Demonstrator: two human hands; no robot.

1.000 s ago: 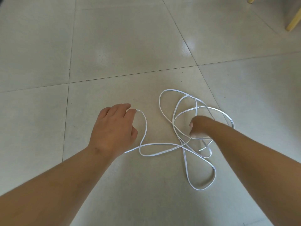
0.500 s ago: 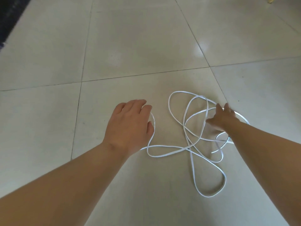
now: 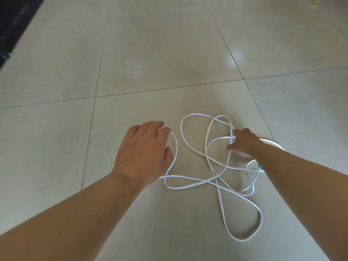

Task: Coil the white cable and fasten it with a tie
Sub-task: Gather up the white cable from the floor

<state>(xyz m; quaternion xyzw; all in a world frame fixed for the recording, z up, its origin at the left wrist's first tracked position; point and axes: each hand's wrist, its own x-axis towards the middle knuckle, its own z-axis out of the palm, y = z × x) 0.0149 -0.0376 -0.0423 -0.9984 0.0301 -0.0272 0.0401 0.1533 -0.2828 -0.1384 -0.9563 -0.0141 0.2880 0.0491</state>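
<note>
While both bare forearms reach forward from the lower edge of the head view, the white cable (image 3: 242, 240) lies uncoiled on the tiled floor (image 3: 169, 53) in several loose, crossing loops, spread between and in front of the two hands. One long loop trails toward the viewer at lower right, and two rounder loops lie farther away. The left hand (image 3: 143, 153) hovers palm down to the left of the tangle, its fingers nearly straight and close together. One end of the cable meets the tip of the forefinger and curves back past the thumb; whether that end is pinched underneath cannot be told. The right hand (image 3: 244, 144), blurred, is set down on the far right part of the tangle with its fingers (image 3: 234, 132) bent over a strand; whether they grip it cannot be told. A small green item (image 3: 260, 166) shows on the cable just beside the right forearm. A dark mat (image 3: 13, 25) borders the floor at upper left, and a yellow furniture leg (image 3: 318, 0) shows at the upper right corner.
</note>
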